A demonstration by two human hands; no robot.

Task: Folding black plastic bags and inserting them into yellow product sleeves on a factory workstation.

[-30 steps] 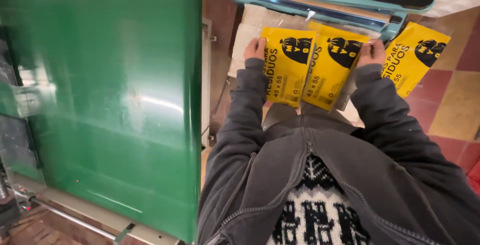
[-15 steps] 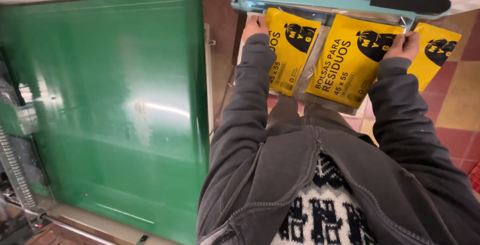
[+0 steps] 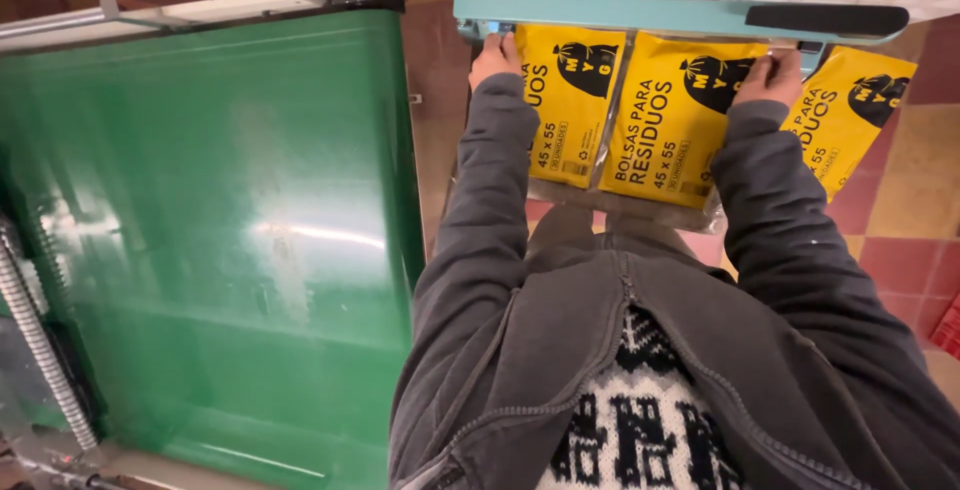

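While both hands hold the clear bag (image 3: 640, 212) flat under the blue sealer bar (image 3: 640, 16), its top edge should stay straight. The left hand (image 3: 494, 56) and right hand (image 3: 768, 78) pinch its top corners. Inside lie two yellow packs (image 3: 625, 115); another yellow pack (image 3: 850, 115) lies beside.

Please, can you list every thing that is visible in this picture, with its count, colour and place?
yellow packets: two, yellow with black print, in one clear wrap, held under the sealer bar
third yellow packet: one, yellow, at the right, beyond the right arm
sealer bar: one, teal with a black handle, at the top
green panel: one, glossy green, at the left
floor tiles: red and yellow, at the right
left hand: on the packets' left top corner
right hand: on the packets' right top corner
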